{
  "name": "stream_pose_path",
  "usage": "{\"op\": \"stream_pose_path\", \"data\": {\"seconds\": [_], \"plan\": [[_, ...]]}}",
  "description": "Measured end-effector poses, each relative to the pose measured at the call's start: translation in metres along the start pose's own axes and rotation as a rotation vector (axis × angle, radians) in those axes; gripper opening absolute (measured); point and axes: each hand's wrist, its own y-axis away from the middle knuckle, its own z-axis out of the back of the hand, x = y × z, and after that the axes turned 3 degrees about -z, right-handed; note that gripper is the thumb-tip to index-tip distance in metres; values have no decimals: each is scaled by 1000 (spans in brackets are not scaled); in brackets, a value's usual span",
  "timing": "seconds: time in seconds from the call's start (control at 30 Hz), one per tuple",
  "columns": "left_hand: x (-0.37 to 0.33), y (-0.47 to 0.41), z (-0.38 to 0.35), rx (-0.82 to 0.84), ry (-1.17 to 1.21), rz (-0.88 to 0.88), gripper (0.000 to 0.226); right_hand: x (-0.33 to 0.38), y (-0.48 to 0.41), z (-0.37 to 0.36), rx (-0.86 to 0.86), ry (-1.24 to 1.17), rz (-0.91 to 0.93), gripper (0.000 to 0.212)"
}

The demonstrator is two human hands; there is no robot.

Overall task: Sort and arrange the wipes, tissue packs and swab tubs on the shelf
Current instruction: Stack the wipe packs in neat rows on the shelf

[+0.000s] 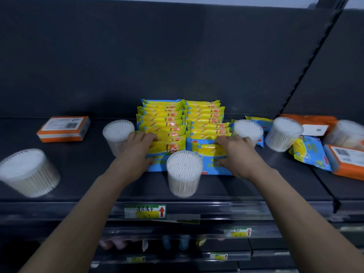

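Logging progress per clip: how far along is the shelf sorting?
Done: wipes packs stand in two rows mid-shelf. In hand: left hand and right hand grip the front packs. Left: swab tubs scattered, orange tissue packs at both ends, loose wipes pack at right.

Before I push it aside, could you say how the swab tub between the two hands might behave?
The swab tub looks like a rigid clear plastic cylinder, so it should stay stiff when gripped. Packed with cotton swabs, it is probably light. It stands upright near the shelf front, so a careless push might send it off.
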Motion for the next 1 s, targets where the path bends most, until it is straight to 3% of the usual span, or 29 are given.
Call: {"op": "stream_pose_path", "data": {"seconds": [0.17,1.0], "plan": [[3,0,-4,-85,-1,-38,58,0,-5,-3,-56,-14,12,54],[15,2,-16,-145,-61,-200,63,9,6,-20,-192,14,-35,55]]}}
